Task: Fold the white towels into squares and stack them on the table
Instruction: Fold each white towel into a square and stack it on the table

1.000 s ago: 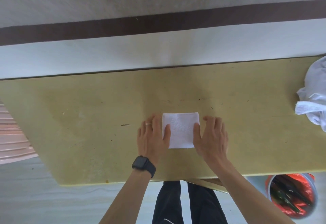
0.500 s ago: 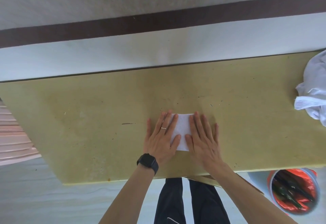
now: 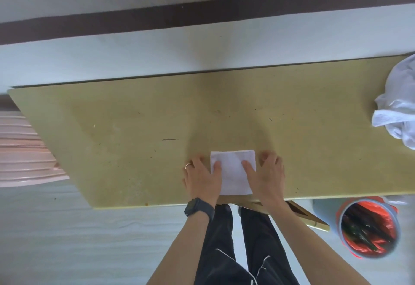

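Since both hands are clamped on the same little square, I'd guess the step is moving it to wherever the stack starts. The left hand [image 3: 202,177] has its thumb flat on top of the folded towel [image 3: 233,172], with its fingers curled down along the towel's outer edge. The right hand [image 3: 266,176] mirrors that on the other side. I can't tell if the fingertips are tucked under the cloth or just butted against it. The towel lies flat on the counter [image 3: 134,127] between the two hands, close to the near edge.

To do it well, imo: press with the thumbs so the layers don't slide, get the fingers properly under both sides, lift level, and set it down without a corner flopping open. Soft cloth like this would probably skew with a one-sided pull.

Counts, closest first:
- one watch [image 3: 198,208] on the left wrist
- one bin [image 3: 368,226] with a red liner, down beside the right forearm
- two hands
- one ring [image 3: 187,165] on the left hand
- one folded towel
- one heap of unfolded white towels [image 3: 399,109], well out past the right hand

No idea how many towels are in that heap, it's bunched up and cut off by the frame.
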